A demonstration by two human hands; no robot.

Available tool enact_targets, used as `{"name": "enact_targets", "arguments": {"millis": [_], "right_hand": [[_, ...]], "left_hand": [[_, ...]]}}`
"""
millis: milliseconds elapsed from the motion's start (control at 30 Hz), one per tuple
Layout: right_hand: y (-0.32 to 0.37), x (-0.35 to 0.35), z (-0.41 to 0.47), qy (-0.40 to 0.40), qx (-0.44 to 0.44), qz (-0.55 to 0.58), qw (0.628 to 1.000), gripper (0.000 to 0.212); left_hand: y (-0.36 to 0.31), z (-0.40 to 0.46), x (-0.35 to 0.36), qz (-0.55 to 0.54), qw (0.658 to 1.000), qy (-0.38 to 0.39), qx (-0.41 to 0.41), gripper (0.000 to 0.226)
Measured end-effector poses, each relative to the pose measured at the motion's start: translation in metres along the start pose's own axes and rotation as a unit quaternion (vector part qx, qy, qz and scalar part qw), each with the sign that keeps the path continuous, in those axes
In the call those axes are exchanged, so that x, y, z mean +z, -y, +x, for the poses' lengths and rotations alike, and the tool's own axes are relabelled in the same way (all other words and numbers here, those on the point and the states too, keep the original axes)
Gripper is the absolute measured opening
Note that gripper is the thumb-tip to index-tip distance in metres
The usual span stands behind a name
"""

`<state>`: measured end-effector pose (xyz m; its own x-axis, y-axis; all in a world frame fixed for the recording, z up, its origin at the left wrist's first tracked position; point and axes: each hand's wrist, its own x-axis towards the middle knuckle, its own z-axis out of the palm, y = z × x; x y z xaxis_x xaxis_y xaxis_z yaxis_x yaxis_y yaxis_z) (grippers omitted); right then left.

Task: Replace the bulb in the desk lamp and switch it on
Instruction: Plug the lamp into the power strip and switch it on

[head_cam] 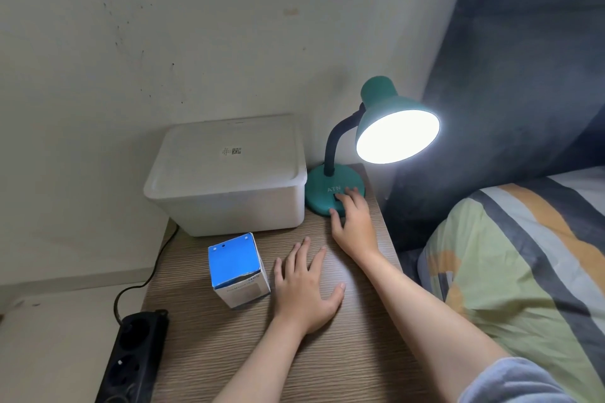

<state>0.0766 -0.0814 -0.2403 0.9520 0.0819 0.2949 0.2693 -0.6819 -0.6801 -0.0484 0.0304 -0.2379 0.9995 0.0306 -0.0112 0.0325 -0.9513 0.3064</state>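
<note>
Wood-grain worktop [229,353] against a pale wall [163,26]. White lidded plastic box [226,180] at the back. Black power strip [131,360] just beside the worktop's left edge. Striped bedding [523,255] on the right.

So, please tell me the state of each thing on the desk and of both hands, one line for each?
desk lamp: lit, shade tilted toward the bed.
right hand: open, fingers on the lamp base at its switch.
left hand: open, flat on the desk, holding nothing.
bulb box: upright, top flap closed.
white storage box: lid on.
power strip: visible sockets unused.
</note>
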Motion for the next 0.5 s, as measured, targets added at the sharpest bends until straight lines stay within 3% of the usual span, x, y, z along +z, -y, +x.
{"name": "enact_targets", "arguments": {"millis": [500], "right_hand": [[-0.0001,0.0011,0.0014,0.004,0.003,-0.01,1.0,0.038]], "left_hand": [[-0.0009,-0.0002,-0.0006,0.001,1.0,0.005,-0.002,0.076]]}}
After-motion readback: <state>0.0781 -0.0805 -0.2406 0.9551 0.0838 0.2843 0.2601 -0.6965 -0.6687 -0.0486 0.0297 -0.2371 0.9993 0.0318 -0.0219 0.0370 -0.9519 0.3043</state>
